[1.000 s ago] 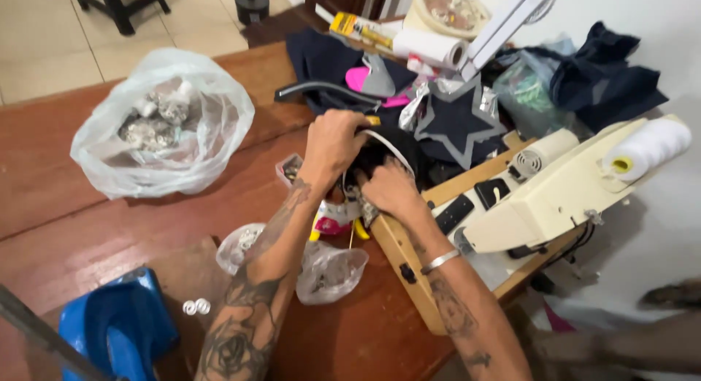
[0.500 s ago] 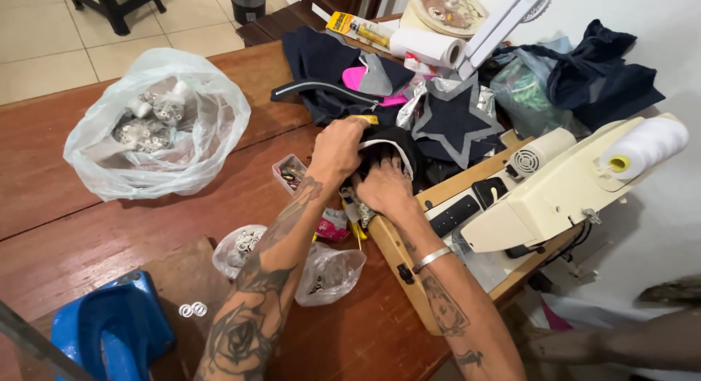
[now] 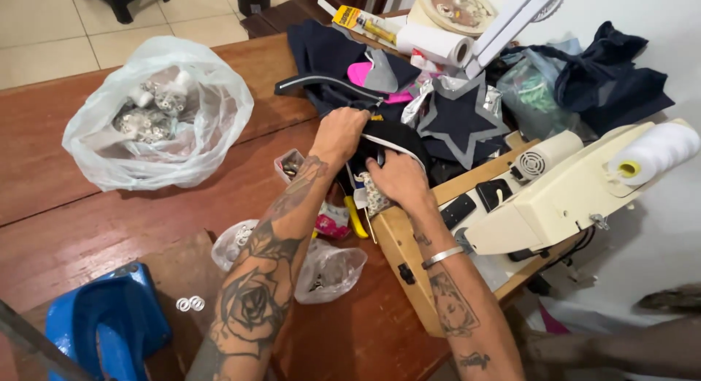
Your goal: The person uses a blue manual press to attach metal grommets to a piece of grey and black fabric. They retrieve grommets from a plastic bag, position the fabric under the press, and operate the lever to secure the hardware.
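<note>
Both hands, left point(image 3: 339, 135) and right point(image 3: 396, 178), gripping black fabric point(image 3: 391, 136) bunched just left of the sewing machine point(image 3: 562, 198), pretty likely to snag on the yellow-handled tool point(image 3: 356, 219) underneath if yanked.

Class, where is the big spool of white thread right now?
In the head view, the white thread spool sits far right on top of the cream sewing machine, right of the right hand.
</note>
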